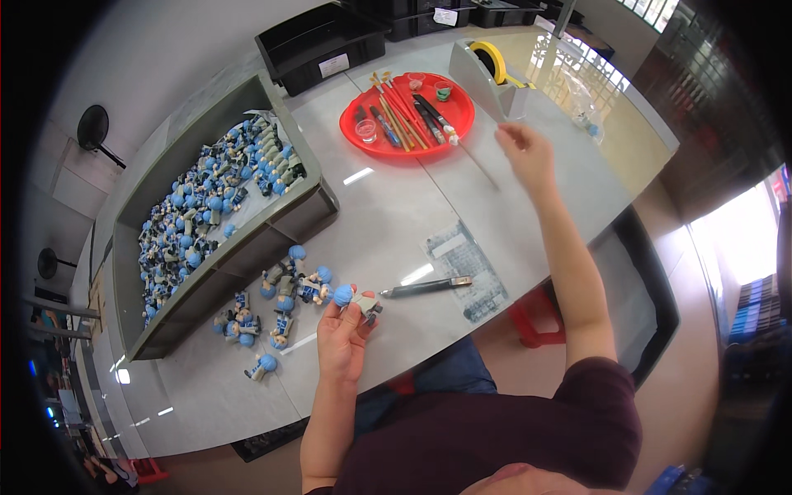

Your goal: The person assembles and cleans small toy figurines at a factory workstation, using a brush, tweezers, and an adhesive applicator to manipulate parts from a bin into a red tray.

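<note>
My left hand (341, 346) is closed around a small figurine (366, 307) with a round blue head and a grey body, held just above the table's near side. Several similar blue-headed figurines (285, 303) lie loosely to its left. Beyond the held one rests a dark craft knife (429, 286). My right hand (528, 157) is raised at the far right, fingers loosely curled and apart, with nothing visible in them. It is nearest to a thin stick-like brush (478, 163) that leans from the rim of a red round tray (351, 140).
A large grey-green bin (272, 219) full of blue-headed figurines stands at the left. In the red tray lie brushes (394, 124), pens and small cups. A tape dispenser (487, 78) stands behind my right hand, black crates (318, 54) at the back. A stained patterned sheet (478, 285) lies near the edge.
</note>
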A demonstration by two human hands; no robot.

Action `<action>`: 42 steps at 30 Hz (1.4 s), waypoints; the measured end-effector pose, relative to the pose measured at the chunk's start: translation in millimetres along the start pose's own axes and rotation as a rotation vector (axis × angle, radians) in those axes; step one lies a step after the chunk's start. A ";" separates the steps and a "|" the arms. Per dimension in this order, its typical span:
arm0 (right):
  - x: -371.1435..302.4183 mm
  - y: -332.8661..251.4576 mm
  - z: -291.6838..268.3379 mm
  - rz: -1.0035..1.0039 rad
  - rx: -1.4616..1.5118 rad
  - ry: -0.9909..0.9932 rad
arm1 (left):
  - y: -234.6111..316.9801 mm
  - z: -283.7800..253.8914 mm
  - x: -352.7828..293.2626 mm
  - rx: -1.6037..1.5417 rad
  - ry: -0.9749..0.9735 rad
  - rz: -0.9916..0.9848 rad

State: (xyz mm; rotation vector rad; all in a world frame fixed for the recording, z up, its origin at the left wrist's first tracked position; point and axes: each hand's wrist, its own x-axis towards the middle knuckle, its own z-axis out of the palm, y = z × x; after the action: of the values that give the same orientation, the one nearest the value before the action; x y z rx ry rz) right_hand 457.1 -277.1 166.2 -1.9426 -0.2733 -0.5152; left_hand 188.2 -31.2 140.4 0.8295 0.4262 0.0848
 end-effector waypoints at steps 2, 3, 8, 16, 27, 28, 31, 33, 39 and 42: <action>54.4 25.7 -22.9 0.372 0.267 0.121 | -1.0 6.2 4.6 -0.003 0.007 0.004; 77.4 45.3 -32.9 0.459 0.318 0.196 | -1.9 10.6 8.1 -0.001 -0.001 -0.001; 139.5 83.0 -32.3 0.793 0.484 0.226 | -3.4 19.7 16.3 0.014 0.043 0.006; 157.4 89.8 -15.4 0.803 0.350 0.259 | -3.7 16.0 13.8 -0.004 0.065 0.029; -64.9 -49.8 14.1 0.490 0.581 -0.525 | -1.3 9.2 10.4 -0.119 0.078 0.017; -94.0 -63.9 22.3 0.448 0.570 -0.639 | -2.1 6.3 6.8 -0.123 0.094 0.027; -148.8 -97.3 37.2 0.511 0.622 -0.869 | -2.7 0.6 -2.3 -0.137 0.082 0.033; -168.6 -105.0 47.2 0.466 0.597 -0.862 | -1.7 -2.2 -8.9 -0.149 0.081 0.058; -192.3 -125.0 59.6 0.020 0.384 -0.664 | 2.0 -4.4 -20.7 -0.182 0.113 0.084; -196.5 -133.6 64.0 -0.178 0.263 -0.571 | 2.2 -4.2 -23.3 -0.196 0.110 0.103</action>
State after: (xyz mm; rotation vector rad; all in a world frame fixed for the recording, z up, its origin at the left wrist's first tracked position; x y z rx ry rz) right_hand 243.5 -155.3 159.4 -1.7778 -0.8402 -0.0181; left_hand 165.5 -32.3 147.3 0.6551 0.4708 0.2644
